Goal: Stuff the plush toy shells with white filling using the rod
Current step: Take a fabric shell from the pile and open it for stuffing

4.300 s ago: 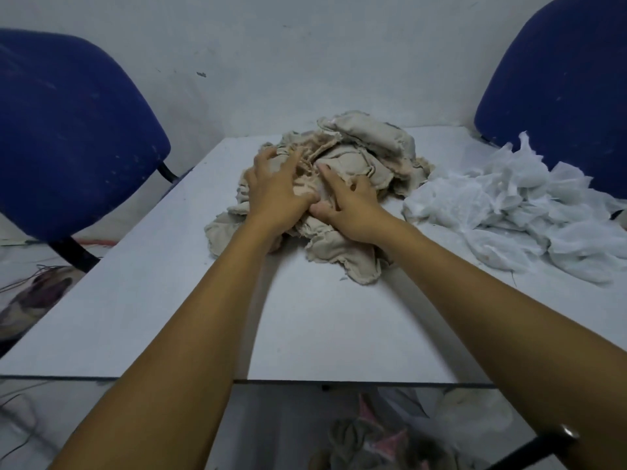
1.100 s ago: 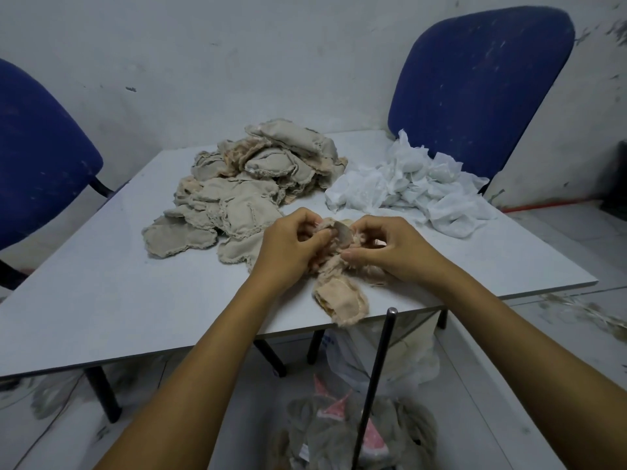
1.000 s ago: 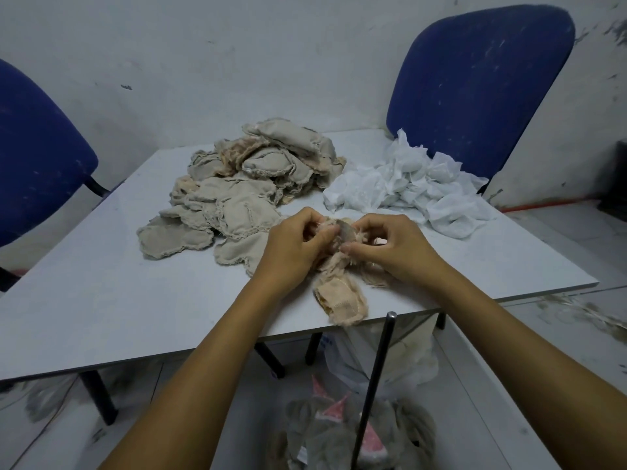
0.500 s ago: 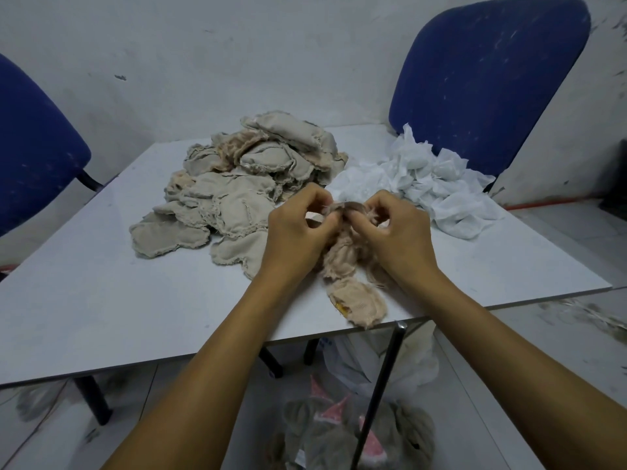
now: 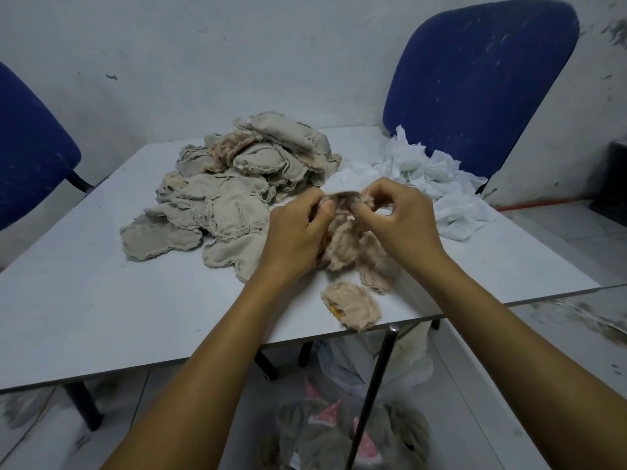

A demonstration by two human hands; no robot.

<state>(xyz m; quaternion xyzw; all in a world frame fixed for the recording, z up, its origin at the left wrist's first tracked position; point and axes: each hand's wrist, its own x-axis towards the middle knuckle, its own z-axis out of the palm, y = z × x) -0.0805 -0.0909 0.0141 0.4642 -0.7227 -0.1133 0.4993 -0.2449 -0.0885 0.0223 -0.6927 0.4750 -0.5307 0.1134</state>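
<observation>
While your left hand and right hand pinch open one limp shell above the table, no filling is in. Rod untouched; the shell pile waits.

Dim, flat light; wide-angle bending at edges.

Bare table left, shell pile ahead, white filling right

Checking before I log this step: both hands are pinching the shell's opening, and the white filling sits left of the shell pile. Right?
Not quite. In the head view the white filling lies right of the shell pile. Both hands, left and right, do pinch the shell.
</observation>
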